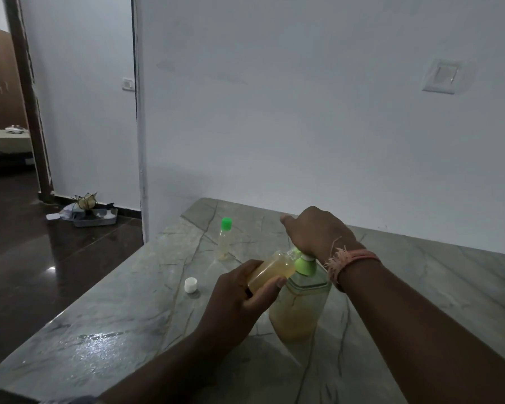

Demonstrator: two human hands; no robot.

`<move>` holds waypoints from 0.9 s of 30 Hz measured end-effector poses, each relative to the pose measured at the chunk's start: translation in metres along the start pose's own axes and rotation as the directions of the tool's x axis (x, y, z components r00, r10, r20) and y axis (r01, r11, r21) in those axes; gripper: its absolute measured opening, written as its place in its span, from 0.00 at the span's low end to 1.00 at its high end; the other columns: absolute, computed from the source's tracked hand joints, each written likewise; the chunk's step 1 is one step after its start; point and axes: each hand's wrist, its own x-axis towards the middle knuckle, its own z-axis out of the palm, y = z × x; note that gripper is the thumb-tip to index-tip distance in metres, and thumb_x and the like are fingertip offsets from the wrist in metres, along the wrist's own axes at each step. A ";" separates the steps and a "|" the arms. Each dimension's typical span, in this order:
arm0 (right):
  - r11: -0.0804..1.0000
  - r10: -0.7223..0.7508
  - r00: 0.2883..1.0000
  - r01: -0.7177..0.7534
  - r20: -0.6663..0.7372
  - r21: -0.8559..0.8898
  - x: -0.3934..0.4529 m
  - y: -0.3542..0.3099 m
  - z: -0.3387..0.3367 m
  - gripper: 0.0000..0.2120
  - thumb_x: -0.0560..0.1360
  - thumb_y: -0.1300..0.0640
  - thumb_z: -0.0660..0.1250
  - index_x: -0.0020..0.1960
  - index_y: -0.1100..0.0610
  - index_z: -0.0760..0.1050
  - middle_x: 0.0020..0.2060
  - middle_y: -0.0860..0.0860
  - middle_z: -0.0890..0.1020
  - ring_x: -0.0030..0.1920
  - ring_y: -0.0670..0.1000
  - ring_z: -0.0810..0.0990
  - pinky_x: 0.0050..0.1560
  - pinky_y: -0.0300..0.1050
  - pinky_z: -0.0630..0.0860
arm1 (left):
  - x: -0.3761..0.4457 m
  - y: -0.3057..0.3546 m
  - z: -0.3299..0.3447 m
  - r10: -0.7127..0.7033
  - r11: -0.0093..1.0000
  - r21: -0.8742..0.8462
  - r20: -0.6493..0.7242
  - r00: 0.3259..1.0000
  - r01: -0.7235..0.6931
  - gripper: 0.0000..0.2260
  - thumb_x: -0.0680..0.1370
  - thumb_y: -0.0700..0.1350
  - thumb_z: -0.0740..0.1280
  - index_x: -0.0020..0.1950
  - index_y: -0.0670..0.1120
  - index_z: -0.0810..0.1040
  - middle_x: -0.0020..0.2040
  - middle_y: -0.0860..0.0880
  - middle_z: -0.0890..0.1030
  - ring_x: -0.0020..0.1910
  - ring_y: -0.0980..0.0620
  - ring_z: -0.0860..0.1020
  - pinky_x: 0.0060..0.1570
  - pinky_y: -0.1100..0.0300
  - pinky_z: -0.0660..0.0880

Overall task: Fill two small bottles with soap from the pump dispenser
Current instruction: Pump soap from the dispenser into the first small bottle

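No writing is legible; pump dispenser (299, 310), held bottle (270, 272) and capped bottle (225, 242) show none readable.

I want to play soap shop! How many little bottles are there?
2. One little bottle is held tilted in the left hand against the pump dispenser; the green-capped bottle stands on the table behind it. More could be hidden.

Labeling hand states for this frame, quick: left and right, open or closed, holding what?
Left hand: closed around the small bottle, held tilted.
Right hand: open, palm pressing on top of the pump dispenser.
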 end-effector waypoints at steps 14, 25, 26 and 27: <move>1.000 -0.013 1.000 0.013 0.002 0.008 0.003 0.005 0.004 0.22 0.78 0.41 0.55 0.38 0.56 0.74 0.44 0.55 0.81 0.44 0.57 0.78 0.46 0.48 0.74 | 0.001 -0.001 0.002 -0.012 1.000 -0.026 0.012 1.000 0.012 0.17 0.74 0.59 0.66 0.55 0.49 0.80 0.42 0.65 0.81 0.38 0.60 0.80 0.31 0.71 0.71; 0.998 0.012 0.998 -0.009 -0.061 0.059 0.008 0.005 0.010 0.21 0.75 0.40 0.58 0.34 0.55 0.72 0.35 0.53 0.78 0.38 0.55 0.77 0.39 0.46 0.71 | 0.000 -0.001 0.002 -0.015 1.000 -0.013 0.012 1.000 0.015 0.19 0.73 0.59 0.66 0.56 0.48 0.80 0.38 0.61 0.80 0.39 0.62 0.80 0.31 0.72 0.71; 0.998 0.018 0.999 -0.016 -0.035 0.065 0.009 0.006 0.011 0.20 0.75 0.41 0.58 0.34 0.55 0.72 0.35 0.53 0.78 0.39 0.55 0.77 0.39 0.46 0.71 | 0.001 -0.001 0.002 -0.016 1.000 -0.014 0.013 1.000 0.016 0.19 0.73 0.59 0.66 0.57 0.48 0.80 0.39 0.62 0.79 0.39 0.62 0.80 0.31 0.72 0.71; 0.997 0.024 1.000 -0.023 -0.012 0.068 0.010 0.006 0.011 0.20 0.75 0.41 0.58 0.34 0.55 0.72 0.35 0.53 0.77 0.39 0.55 0.77 0.40 0.46 0.71 | 0.001 0.000 0.002 -0.018 1.000 -0.016 0.015 1.000 0.018 0.19 0.73 0.59 0.66 0.56 0.48 0.80 0.40 0.62 0.79 0.39 0.63 0.80 0.31 0.72 0.71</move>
